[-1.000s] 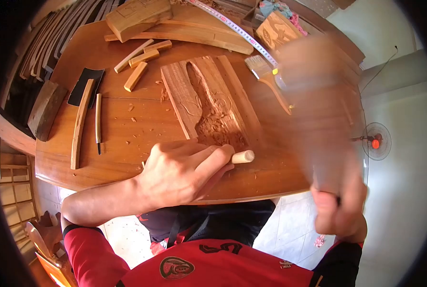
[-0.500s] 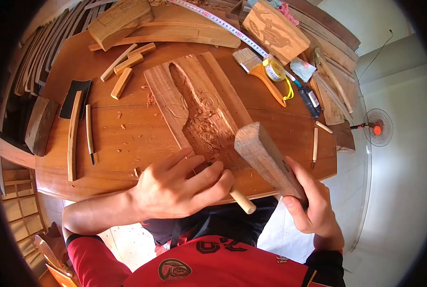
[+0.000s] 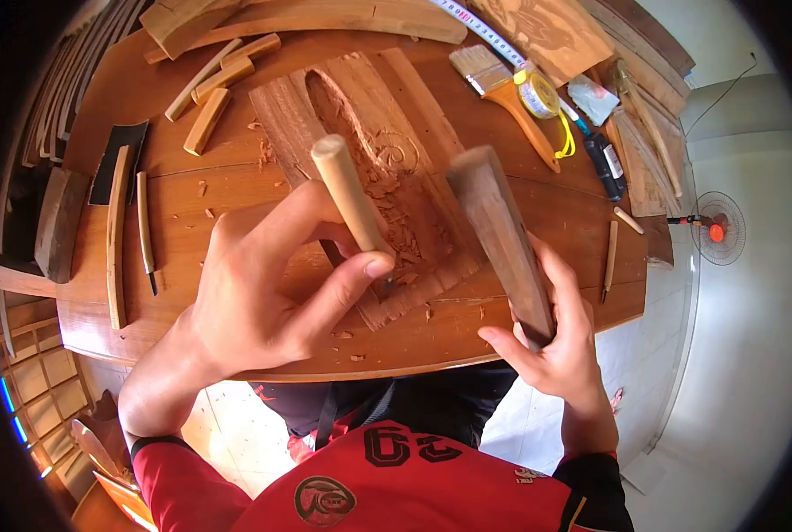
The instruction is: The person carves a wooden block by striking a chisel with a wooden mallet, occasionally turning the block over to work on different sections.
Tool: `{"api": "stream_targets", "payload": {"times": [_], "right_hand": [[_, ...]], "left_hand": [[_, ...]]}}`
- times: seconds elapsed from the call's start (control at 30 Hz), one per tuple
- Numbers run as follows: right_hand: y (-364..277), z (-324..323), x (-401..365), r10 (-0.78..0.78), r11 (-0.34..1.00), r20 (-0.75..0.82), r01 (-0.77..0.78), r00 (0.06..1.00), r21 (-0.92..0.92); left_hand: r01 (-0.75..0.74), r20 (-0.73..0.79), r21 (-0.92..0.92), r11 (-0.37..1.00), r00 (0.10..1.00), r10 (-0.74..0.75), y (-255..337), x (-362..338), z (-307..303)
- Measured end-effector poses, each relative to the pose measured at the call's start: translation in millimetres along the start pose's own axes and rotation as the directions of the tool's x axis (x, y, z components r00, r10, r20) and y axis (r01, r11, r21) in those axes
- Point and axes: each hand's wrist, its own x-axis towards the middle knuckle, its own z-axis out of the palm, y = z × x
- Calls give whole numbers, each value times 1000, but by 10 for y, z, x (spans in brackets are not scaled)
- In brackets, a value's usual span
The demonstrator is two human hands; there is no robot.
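Note:
My left hand (image 3: pixel 263 284) grips a chisel (image 3: pixel 350 191) by its pale round wooden handle, which leans up and away from the board. Its lower end points down at the near part of a carved wooden board (image 3: pixel 289 111); the tip is hard to make out. Reddish wood chips (image 3: pixel 413 217) fill the board's hollow, and a spiral is cut beside it. In my right hand (image 3: pixel 555 328) is a wooden mallet (image 3: pixel 493 213), held by its lower end, its thick head raised just right of the board.
Slim tools (image 3: pixel 146 235) and wooden sticks (image 3: pixel 118 239) lie at the left on the table (image 3: pixel 236 346). A brush (image 3: pixel 511 97), a tape measure (image 3: pixel 538 93) and a black-handled tool (image 3: pixel 604 164) are at the back right. Wood blocks (image 3: pixel 208 122) lie at the back left.
My left hand has turned the chisel from lying low with its handle toward me to standing steeply over the board. The mallet has become more upright. The whole view has shifted slightly.

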Motion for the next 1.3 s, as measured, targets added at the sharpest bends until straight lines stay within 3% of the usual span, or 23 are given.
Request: {"api": "stream_targets", "payload": {"times": [0.13, 0.2, 0.3, 0.4, 0.5, 0.73, 1.03, 1.13, 1.3], "right_hand": [[76, 40, 144, -36, 997, 10, 36, 999, 64], [67, 23, 170, 35, 996, 24, -37, 999, 80], [64, 28, 208, 72, 993, 28, -74, 997, 92], [84, 18, 207, 90, 993, 37, -93, 995, 75], [64, 2, 214, 110, 991, 37, -112, 993, 74], [-34, -128, 145, 143, 990, 43, -143, 989, 6], [-285, -307, -20, 227, 974, -61, -228, 972, -2], [-309, -409, -51, 117, 986, -46, -121, 992, -118], [-460, -473, -82, 70, 975, -41, -77, 997, -209]], "left_hand": [[-7, 55, -19, 1000, 998, 8, -8, 48, 8], [-83, 62, -5, 997, 995, 83, -48, 85, 19], [-64, 61, -24, 998, 996, 66, -78, 90, 29], [3, 74, -60, 998, 997, 1, -74, 81, 22], [-102, 78, 47, 994, 992, 98, -101, 103, 9], [-82, 62, 29, 996, 995, 80, -106, 86, 41], [-131, 40, 54, 990, 991, 129, -86, 85, 70], [-91, 39, -3, 996, 995, 91, -95, 57, 85], [-96, 28, -15, 995, 995, 97, -108, 47, 118]]}}
